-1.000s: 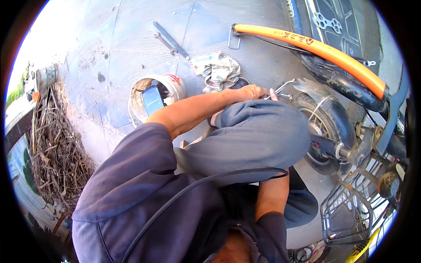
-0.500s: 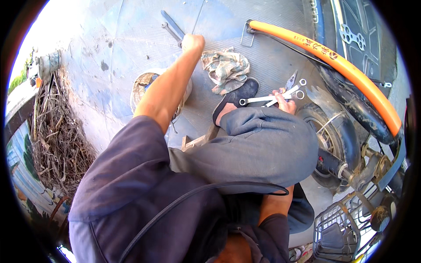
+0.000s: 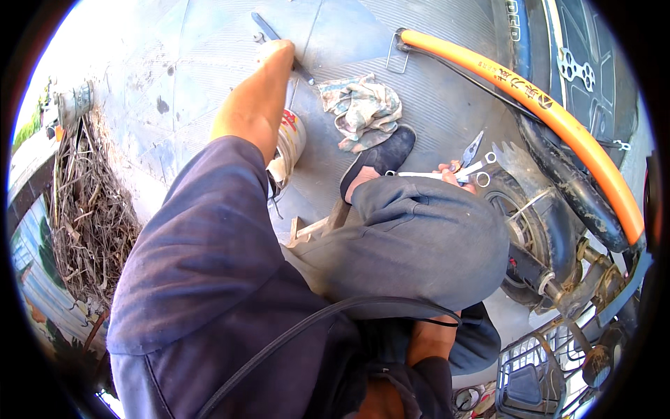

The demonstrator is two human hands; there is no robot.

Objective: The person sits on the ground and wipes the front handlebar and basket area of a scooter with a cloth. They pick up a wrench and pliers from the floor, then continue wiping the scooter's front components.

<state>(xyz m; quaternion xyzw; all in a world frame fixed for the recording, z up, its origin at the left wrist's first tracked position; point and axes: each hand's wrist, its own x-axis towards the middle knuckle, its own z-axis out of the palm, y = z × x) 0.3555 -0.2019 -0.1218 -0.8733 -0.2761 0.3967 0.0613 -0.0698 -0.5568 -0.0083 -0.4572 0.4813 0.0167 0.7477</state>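
My left arm stretches far forward and my left hand (image 3: 279,50) closes over a long grey metal tool (image 3: 264,25) lying on the ribbed concrete floor. My right hand (image 3: 457,174) is mostly hidden behind my bent knee; it holds a bundle of silver spanners (image 3: 426,174) and a pair of pliers (image 3: 473,148) with the jaws pointing up. The tools hang just above a small vehicle wheel (image 3: 530,230).
A crumpled rag (image 3: 363,105) lies by my sandalled foot (image 3: 380,157). A white bucket (image 3: 293,136) sits under my left forearm. An orange tube (image 3: 537,101) curves over a black tyre at right. Dry twigs (image 3: 91,216) are piled at left, and a wire basket (image 3: 537,370) is at lower right.
My left arm has swung from beside my knee out to the long tool on the floor. My right hand has brought the spanners and pliers into view above the knee.
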